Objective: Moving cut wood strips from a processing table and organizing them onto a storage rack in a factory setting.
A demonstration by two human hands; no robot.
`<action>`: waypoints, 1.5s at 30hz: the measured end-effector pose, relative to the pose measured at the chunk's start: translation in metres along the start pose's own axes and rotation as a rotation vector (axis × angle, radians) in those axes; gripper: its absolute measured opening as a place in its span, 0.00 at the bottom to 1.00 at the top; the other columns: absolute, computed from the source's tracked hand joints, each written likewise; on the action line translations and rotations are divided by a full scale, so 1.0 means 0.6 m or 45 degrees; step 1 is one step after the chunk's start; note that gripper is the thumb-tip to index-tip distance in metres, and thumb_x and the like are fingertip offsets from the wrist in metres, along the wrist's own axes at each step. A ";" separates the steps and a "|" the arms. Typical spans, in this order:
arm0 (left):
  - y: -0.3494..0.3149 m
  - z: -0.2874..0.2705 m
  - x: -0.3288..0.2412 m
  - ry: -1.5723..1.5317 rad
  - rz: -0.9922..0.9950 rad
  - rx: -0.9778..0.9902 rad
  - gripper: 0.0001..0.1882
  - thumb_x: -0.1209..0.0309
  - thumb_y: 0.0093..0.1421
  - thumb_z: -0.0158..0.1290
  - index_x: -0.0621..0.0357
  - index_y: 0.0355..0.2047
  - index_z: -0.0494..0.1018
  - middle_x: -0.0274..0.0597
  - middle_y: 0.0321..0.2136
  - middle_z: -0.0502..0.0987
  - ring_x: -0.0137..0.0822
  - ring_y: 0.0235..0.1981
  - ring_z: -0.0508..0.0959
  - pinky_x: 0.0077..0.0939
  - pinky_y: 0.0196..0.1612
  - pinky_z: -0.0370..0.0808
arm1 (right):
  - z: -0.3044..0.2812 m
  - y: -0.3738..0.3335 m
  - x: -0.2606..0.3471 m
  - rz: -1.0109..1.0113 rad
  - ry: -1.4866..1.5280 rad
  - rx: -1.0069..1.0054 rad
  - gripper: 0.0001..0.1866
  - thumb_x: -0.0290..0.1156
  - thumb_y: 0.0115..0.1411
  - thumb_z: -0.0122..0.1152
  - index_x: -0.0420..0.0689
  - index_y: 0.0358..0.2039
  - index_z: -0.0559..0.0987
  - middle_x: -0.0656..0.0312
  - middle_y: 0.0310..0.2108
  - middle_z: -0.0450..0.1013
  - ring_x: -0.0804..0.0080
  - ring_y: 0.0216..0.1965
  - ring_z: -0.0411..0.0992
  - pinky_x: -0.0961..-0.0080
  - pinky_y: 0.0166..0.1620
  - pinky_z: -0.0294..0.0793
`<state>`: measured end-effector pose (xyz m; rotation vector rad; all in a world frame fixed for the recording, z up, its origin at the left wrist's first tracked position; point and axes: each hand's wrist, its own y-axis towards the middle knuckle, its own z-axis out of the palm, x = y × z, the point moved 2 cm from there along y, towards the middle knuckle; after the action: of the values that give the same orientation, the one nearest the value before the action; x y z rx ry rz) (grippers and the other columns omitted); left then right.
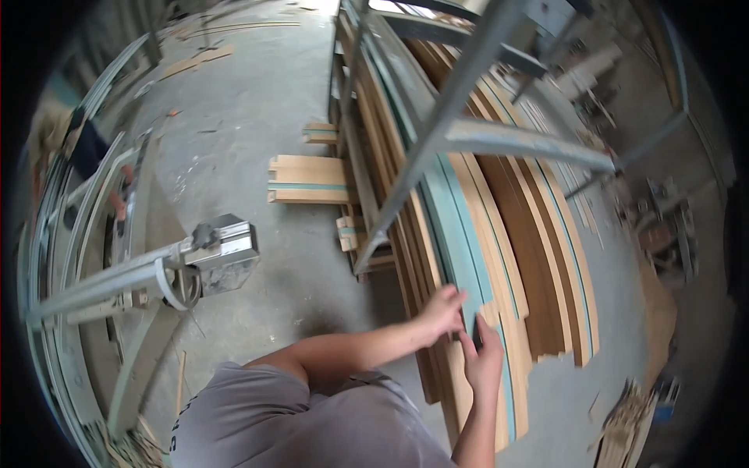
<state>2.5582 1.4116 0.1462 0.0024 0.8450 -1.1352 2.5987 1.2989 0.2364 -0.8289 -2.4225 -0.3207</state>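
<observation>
Long wooden boards with teal faces or stripes lie lengthwise in a grey metal rack. Both my hands are at the near end of a teal-faced board. My left hand has its fingers curled together at this board's left edge; what they pinch is hidden. Just to the right, my right hand rests against the board ends, its thumb and forefinger apart with a dark gap between them. Short board pieces stick out of the rack's left side.
At left stands a machine with metal rails and a clamp-like head. Another person reaches over it. Wood scraps lie at lower right, and loose strips on the grey floor farther off.
</observation>
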 end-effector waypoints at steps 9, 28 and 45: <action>0.069 -0.005 -0.157 0.152 0.169 -0.135 0.13 0.63 0.63 0.41 0.59 0.38 0.65 0.41 0.26 0.71 0.34 0.23 0.75 0.28 0.28 0.76 | -0.114 -0.176 -0.080 0.078 -0.133 0.147 0.27 0.31 0.49 0.60 0.41 0.51 0.68 0.50 0.54 0.61 0.54 0.53 0.62 0.67 0.52 0.64; 0.068 -0.122 -0.139 0.369 0.945 -0.319 0.17 0.75 0.57 0.49 0.64 0.47 0.64 0.41 0.39 0.73 0.27 0.37 0.73 0.18 0.41 0.69 | -0.002 -0.107 -0.084 0.137 -0.009 -0.156 0.16 0.24 0.52 0.58 0.44 0.44 0.75 0.56 0.28 0.69 0.63 0.29 0.69 0.73 0.33 0.68; -0.170 -0.282 0.040 1.187 0.312 -0.325 0.10 0.68 0.55 0.50 0.56 0.37 0.73 0.41 0.32 0.77 0.32 0.32 0.77 0.24 0.36 0.72 | 0.084 0.117 0.057 -0.076 -0.291 -0.242 0.16 0.30 0.56 0.54 0.43 0.45 0.74 0.50 0.28 0.65 0.55 0.27 0.68 0.66 0.32 0.69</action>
<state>2.3811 1.4150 0.0550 0.4408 1.7580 -0.7574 2.5987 1.3896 0.2179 -0.9198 -2.6642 -0.5109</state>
